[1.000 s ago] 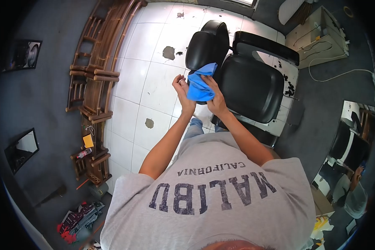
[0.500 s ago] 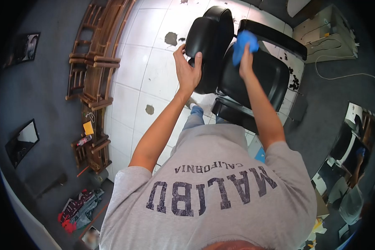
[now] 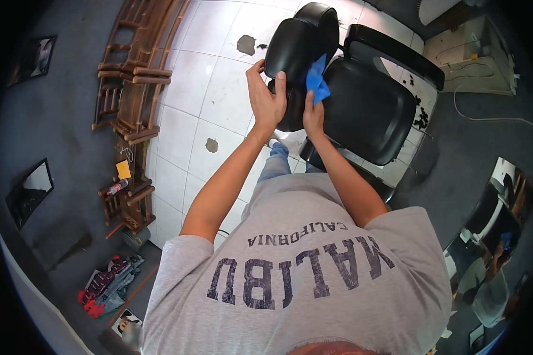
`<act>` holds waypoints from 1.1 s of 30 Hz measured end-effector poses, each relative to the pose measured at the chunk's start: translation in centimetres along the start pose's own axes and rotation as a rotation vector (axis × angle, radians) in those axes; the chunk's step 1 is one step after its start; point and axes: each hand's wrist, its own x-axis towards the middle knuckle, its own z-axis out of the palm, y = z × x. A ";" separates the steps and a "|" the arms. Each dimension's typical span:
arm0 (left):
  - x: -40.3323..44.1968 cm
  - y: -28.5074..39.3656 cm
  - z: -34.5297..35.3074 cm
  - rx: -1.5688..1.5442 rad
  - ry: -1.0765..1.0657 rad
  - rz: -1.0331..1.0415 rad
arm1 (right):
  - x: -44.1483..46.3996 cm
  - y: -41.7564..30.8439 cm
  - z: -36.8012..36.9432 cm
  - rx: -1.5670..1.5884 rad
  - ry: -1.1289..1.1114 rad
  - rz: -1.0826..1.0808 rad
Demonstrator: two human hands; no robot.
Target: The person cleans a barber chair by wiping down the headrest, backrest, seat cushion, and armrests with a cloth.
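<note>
A black padded salon chair [image 3: 370, 106] stands in front of me, its seat on the right and its padded back [image 3: 289, 50] on the left. My left hand [image 3: 267, 100] grips the near edge of the back, thumb on one side and fingers round the other. In my right hand [image 3: 314, 115] is a crumpled blue cloth [image 3: 317, 83], lying against the side of the back beside the seat. The fingertips of that hand are partly hidden by the cloth. One armrest [image 3: 394, 54] shows at the far side of the seat.
Bamboo benches [image 3: 133, 77] line the left wall, with a bottle [image 3: 117, 187] on one. Dark hair clippings [image 3: 420, 112] lie on the white tiled floor [image 3: 219, 100] right of the chair. A cabinet with cables [image 3: 471, 56] stands at the upper right, and a mirror [image 3: 485, 219] lower right.
My right hand has moved left with the blue cloth, from above the seat to the side of the chair's back. The left hand keeps its hold on the back.
</note>
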 end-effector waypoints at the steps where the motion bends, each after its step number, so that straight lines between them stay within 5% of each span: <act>1: 0.1 0.0 0.1 -0.003 -0.002 -0.001 | -1.5 0.4 -1.2 -0.022 -0.075 0.073; 3: 0.0 -0.5 0.2 -0.020 -0.037 -0.029 | -2.8 1.4 -3.8 -0.058 -0.222 0.216; 7: -0.1 -0.5 0.1 -0.014 -0.042 -0.025 | 0.0 1.5 -7.4 -0.021 -0.090 0.590; 9: 0.1 -0.6 0.4 -0.022 -0.027 -0.010 | 4.4 3.4 -7.6 -0.100 0.042 0.553; 13: -0.2 -0.4 0.2 -0.023 -0.037 -0.029 | 12.9 -4.9 -5.4 0.087 0.158 -0.037; 15: 0.0 -0.5 0.3 -0.023 -0.034 -0.029 | 15.8 -9.3 -4.7 -0.021 0.025 -0.040; 18: -0.1 -0.4 0.2 -0.017 -0.028 -0.031 | 16.3 -5.3 -0.6 -0.059 0.150 -0.212; 19: -0.2 -0.5 0.1 -0.016 -0.024 -0.028 | 14.7 -3.4 -0.2 -0.096 0.068 0.000; 23: 0.0 -0.3 0.1 -0.019 -0.012 -0.025 | 5.5 4.2 -1.9 0.031 -0.013 0.106; 25: -0.2 -0.3 -0.1 -0.007 -0.047 -0.054 | 4.6 9.0 -6.3 -0.057 -0.318 0.455; 27: -0.1 -0.2 -0.1 0.000 -0.060 -0.060 | 4.6 11.4 -11.2 -0.151 -0.256 0.579; 29: -0.1 -0.2 -0.1 0.004 -0.059 -0.068 | 7.4 12.0 -16.8 0.247 0.039 0.717; 32: 0.1 -0.1 0.4 -0.013 -0.005 -0.060 | 15.8 9.5 -24.5 0.272 0.583 0.228; 33: 0.1 -0.1 0.4 -0.013 -0.005 -0.062 | 18.3 7.5 -27.4 0.001 0.668 0.148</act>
